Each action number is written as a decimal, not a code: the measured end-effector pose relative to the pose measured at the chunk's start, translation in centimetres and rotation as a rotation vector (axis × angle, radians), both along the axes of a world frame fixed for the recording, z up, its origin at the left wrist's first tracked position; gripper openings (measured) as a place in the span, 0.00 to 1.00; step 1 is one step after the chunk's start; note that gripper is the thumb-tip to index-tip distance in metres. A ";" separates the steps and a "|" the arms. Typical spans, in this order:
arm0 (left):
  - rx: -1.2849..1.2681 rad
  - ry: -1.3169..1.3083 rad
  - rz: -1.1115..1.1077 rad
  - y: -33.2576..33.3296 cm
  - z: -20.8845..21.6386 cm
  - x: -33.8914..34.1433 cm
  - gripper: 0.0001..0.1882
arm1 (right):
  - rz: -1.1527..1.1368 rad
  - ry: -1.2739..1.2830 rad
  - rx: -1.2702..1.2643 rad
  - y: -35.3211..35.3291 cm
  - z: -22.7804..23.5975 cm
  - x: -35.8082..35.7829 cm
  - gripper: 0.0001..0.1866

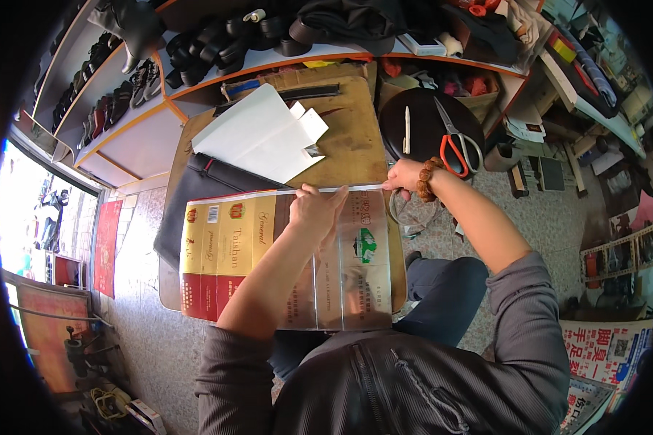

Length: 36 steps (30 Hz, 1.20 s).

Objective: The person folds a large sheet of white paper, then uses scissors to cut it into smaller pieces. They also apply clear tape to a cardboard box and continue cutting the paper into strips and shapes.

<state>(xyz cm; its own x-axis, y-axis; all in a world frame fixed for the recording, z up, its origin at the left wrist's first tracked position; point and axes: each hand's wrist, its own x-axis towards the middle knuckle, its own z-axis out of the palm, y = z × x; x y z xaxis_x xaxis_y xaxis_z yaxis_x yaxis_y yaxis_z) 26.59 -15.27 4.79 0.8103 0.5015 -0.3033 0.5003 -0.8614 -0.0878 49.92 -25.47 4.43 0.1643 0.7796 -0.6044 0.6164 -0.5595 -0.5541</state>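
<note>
Flattened printed cardboard, yellow-and-red (236, 239) on the left and shiny brown-silver (370, 290) on the right, lies on a worn wooden table (355, 116) before me. A narrow white strip (366, 187) runs along its far edge. My left hand (315, 212) lies on the cardboard, fingers stretched out and pressing at that edge. At the far right corner, my right hand (406, 178), with a beaded bracelet at its wrist, pinches the end of the strip. A pale ring-shaped thing (393, 209), partly hidden, is just below the right hand.
Beyond the cardboard are a folded white card (261, 134) and black material (196, 196). A round dark stool (406, 109) at right bears a white pen (407, 130) and orange-handled scissors (453, 145). Shelves of shoes (116, 105) line the back.
</note>
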 end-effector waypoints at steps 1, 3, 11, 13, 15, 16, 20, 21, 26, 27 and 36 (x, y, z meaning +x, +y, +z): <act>0.003 0.014 -0.007 0.0 0.0 0.2 0.32 | -0.008 0.013 0.009 -0.3 -0.1 0.2 0.18; -0.008 -0.037 -0.086 -0.2 -0.1 0.6 0.32 | -0.025 0.028 0.020 -0.6 -0.4 0.2 0.18; -0.020 -0.066 -0.154 -2.1 0.2 2.0 0.34 | -0.065 0.027 0.066 -1.2 -1.5 0.5 0.16; -0.019 -0.039 -0.148 -2.7 0.4 2.6 0.36 | -0.043 0.013 0.099 -1.2 -1.5 0.6 0.17; -0.017 -0.008 -0.144 -3.0 0.6 3.1 0.39 | -0.037 -0.001 0.134 -1.1 -1.4 0.6 0.17; -0.014 0.006 -0.147 -3.0 0.7 3.3 0.40 | -0.030 -0.016 0.141 -1.1 -1.4 0.6 0.17; 0.025 0.077 -0.156 -3.3 0.6 3.9 0.43 | -0.051 -0.039 0.178 -1.2 -2.2 0.7 0.16; 0.021 0.076 -0.145 -3.3 0.6 4.0 0.43 | -0.054 -0.031 0.190 -1.2 -2.5 0.8 0.16; 0.079 0.142 -0.176 -3.3 0.5 4.6 0.44 | -0.057 -0.007 0.214 -1.7 -2.0 0.4 0.15; 0.057 0.144 -0.176 -3.2 0.5 4.7 0.45 | -0.045 -0.024 0.202 -1.6 -1.1 -0.1 0.14; 0.074 0.249 -0.202 -3.3 1.5 5.2 0.47 | -0.040 -0.264 0.774 -2.0 5.5 -1.2 0.14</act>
